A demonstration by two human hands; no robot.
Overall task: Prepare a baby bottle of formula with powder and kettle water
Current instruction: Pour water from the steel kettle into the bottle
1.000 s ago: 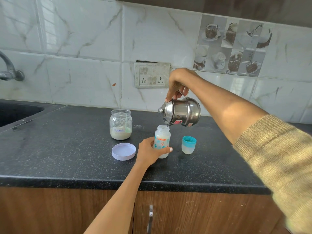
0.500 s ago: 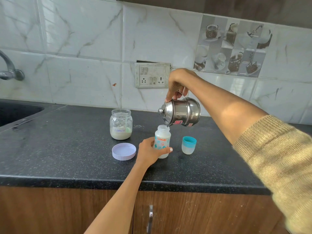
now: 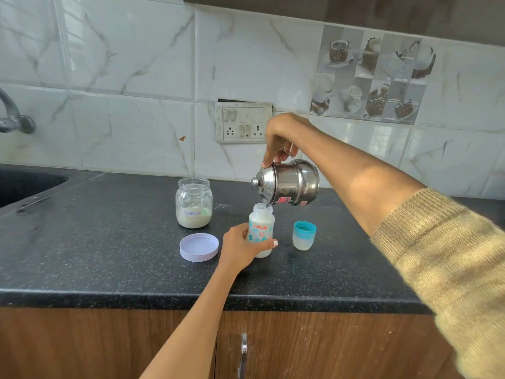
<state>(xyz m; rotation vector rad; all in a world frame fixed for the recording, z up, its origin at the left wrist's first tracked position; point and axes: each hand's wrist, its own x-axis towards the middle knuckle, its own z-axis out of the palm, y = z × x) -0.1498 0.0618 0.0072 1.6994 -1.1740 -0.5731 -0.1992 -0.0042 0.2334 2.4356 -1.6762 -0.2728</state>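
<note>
Landmark: baby bottle [image 3: 261,231], upright on black tabletop [image 3: 109,255].

Nearest, just this side of bottle: left hand [image 3: 240,246], closed around lower body of bottle, thumb tip showing at front; steadying, not lifting. Whitish fill visible at bottle base.

Left of bottle, apart from it: lavender jar lid [image 3: 199,247], lying flat.

Right of bottle, just beside, not touching: teal-rimmed bottle cap [image 3: 304,235], mouth up.

Behind and left of bottle: glass formula jar [image 3: 194,202], open, roughly a third full of pale powder.

Directly above bottle mouth: steel kettle [image 3: 288,182], tilted hard toward bottle, lip over the opening. Thin stream at the neck apparently present; too fine to confirm. Right hand [image 3: 281,138] above kettle, fingers pinched closed on its top handle.

Step judged: water pour, mid-task; cap not yet fitted.

Risks:
- Overfill, caused by steep tilt and narrow neck hiding level.
- Water running down kettle wall onto left hand; scald if hot.
- Kettle lid slipping forward at this angle, dumping water.
- Stream wandering off narrow mouth onto tabletop, from pinch grip letting kettle swing.
</note>
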